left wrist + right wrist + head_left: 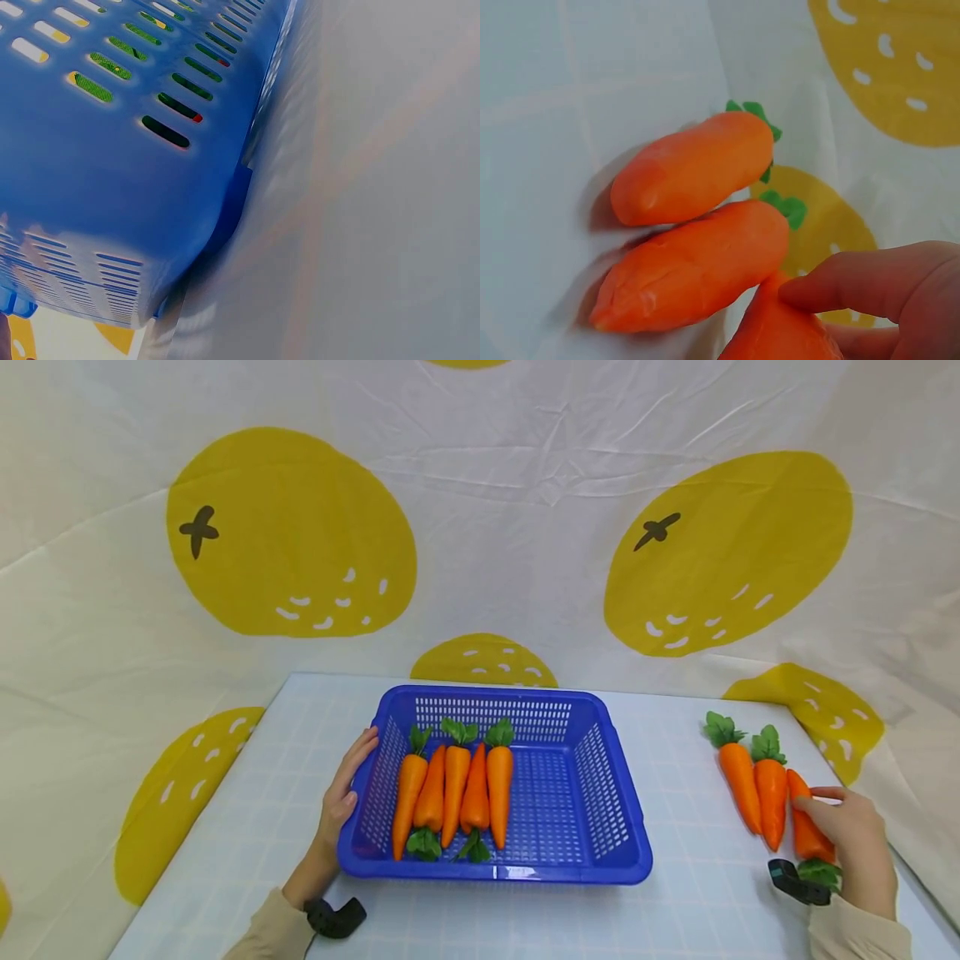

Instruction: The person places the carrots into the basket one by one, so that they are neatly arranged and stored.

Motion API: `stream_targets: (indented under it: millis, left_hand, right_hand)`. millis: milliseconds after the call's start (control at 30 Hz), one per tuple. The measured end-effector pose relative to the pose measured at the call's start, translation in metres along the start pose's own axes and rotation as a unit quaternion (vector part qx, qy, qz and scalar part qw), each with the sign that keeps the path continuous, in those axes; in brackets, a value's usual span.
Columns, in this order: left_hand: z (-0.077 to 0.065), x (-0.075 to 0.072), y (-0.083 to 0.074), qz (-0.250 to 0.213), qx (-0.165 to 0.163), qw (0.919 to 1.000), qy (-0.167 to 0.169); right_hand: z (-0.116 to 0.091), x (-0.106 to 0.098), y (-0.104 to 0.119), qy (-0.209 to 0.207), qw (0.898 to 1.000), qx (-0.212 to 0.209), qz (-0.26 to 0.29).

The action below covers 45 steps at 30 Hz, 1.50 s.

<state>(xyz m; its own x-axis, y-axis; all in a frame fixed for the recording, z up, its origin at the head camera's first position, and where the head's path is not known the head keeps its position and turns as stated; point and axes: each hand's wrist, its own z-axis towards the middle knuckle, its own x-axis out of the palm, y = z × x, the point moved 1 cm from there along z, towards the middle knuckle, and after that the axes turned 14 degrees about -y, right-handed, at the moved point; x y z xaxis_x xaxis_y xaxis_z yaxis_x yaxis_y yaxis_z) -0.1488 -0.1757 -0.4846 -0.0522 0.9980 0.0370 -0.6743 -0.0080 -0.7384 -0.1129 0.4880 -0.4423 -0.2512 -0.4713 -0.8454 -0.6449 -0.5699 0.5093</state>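
My left hand (337, 810) rests against the left side of a blue plastic basket (611, 793), its fingers extended along the outer wall. The left wrist view shows the basket's slotted wall (97, 161) close up. Inside, several orange carrots (498, 793) with green leaves lie side by side in the left half, tops alternating. At the far right, my right hand (862, 839) pinches a carrot (810, 837) between thumb and fingers, its leafy end toward me. Beside it lie two more carrots, a middle one (771, 802) and a left one (740, 785), leaves pointing away.
Basket and carrots are on a table (690, 893) with a pale checked cover. Behind it hangs a white cloth (510, 552) printed with large yellow fruit. Each wrist wears a black band, the left band (333, 918) and the right band (798, 883).
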Motion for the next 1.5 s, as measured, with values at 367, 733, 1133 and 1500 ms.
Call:
stream_targets:
  millis: [367, 733, 1133, 1500]
  left_hand:
    - [0.000, 0.000, 0.001, 0.003, -0.005, 1.0000, 0.002]
    - [0.000, 0.000, 0.000, 0.007, -0.005, 1.0000, 0.002]
    - [0.000, -0.001, -0.001, 0.007, -0.015, 0.9999, 0.001]
    - [-0.001, -0.001, 0.003, 0.014, -0.018, 0.9997, 0.000]
  right_hand:
    - [-0.006, -0.006, 0.017, -0.020, 0.998, -0.013, 0.051]
    - [-0.017, -0.005, 0.041, 0.004, 0.981, -0.071, 0.179]
    - [-0.041, 0.001, 0.071, 0.161, 0.869, -0.103, 0.457]
    - [-0.075, 0.006, 0.108, 0.188, 0.848, -0.155, 0.470]
